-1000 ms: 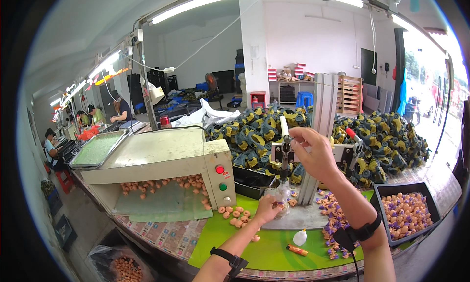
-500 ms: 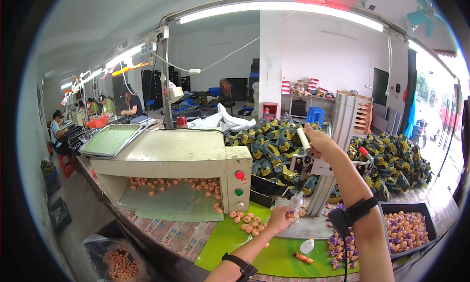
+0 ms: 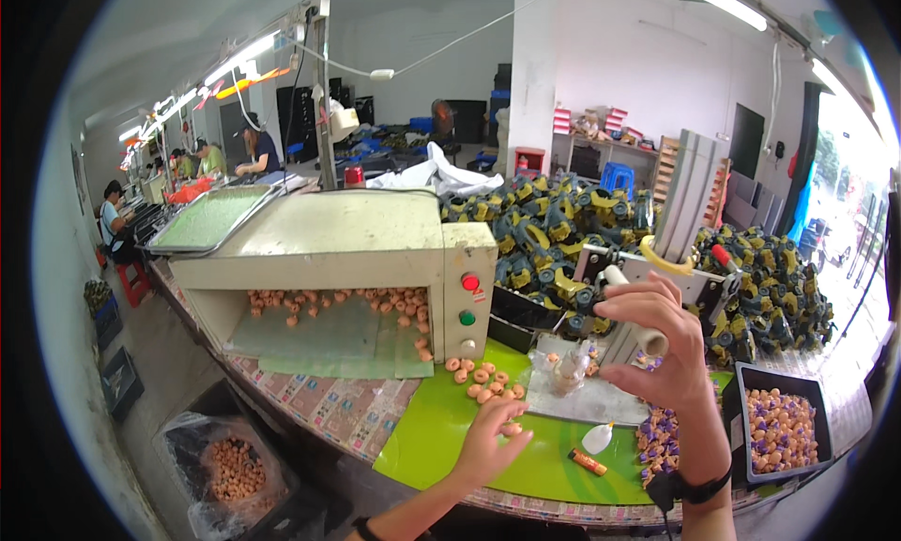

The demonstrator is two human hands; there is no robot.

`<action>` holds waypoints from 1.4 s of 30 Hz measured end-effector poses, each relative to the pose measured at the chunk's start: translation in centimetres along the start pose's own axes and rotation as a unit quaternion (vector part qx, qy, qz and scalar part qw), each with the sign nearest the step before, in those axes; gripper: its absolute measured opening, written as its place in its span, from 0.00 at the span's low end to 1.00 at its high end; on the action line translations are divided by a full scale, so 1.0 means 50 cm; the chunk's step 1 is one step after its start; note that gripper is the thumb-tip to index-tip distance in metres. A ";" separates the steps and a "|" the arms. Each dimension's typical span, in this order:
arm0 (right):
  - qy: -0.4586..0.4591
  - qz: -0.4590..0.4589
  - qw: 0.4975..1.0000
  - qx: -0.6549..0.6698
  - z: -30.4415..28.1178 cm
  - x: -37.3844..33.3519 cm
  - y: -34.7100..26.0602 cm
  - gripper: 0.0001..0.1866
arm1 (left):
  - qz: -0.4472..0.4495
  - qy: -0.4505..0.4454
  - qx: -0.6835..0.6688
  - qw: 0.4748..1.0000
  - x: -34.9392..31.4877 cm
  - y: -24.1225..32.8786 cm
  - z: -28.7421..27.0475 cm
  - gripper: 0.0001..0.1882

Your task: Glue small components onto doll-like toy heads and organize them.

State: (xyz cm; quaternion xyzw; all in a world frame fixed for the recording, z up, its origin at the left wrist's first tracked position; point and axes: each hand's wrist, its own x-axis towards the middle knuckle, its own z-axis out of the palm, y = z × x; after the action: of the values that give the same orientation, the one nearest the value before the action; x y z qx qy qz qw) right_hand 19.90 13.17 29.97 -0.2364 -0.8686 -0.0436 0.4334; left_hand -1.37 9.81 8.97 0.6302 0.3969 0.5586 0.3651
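Head view looks down on a long worktop [image 3: 310, 405] in a factory hall with white walls, strip lights overhead and other people seated at benches far off to the left. A bright green mat [image 3: 441, 438] covers the near part of the worktop; beyond its left edge the surface shows a patterned sheet, and the front edge curves along the bottom of the picture. A boxy cream machine [image 3: 375, 250] with a red and a green button stands at the back left, its open front holding scattered small orange pieces [image 3: 375, 302]. More of these pieces [image 3: 483, 377] (rounded, matte, peach-orange) lie loose on the mat just beside the machine.

The left hand [image 3: 488, 438] is spread open, palm down, fingertips resting on the mat among the nearest pieces. The right hand [image 3: 657, 339] is raised above the worktop and closed around a white tube [image 3: 638, 316], which sticks out tilted between thumb and fingers. Below it lies a clear plastic sheet [image 3: 582, 400] with a small clear bottle on it. A black tray [image 3: 784, 433] of orange and purple pieces sits at the right edge. Behind, a heap of dark blue and yellow toy parts [image 3: 554, 231] fills the back. The mat's near middle is open.
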 end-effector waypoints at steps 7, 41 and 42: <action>-0.009 -0.001 0.993 -0.116 0.011 -0.074 -0.016 0.23 | -0.122 0.026 0.039 0.991 -0.315 0.007 -0.073 0.09; -0.386 0.277 0.859 0.191 0.313 -0.316 -0.324 0.11 | -0.339 -0.036 0.439 0.831 -0.536 -0.923 -0.309 0.18; -0.390 0.263 0.860 0.199 0.319 -0.311 -0.323 0.11 | -0.341 -0.038 0.443 0.828 -0.539 -0.896 -0.317 0.18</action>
State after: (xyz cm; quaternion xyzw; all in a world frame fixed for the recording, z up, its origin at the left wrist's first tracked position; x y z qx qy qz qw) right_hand 8.95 -2.41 10.15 -0.3627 -0.8621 0.3415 0.0928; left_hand -22.88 4.33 -40.94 0.5697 0.7771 0.1381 0.2293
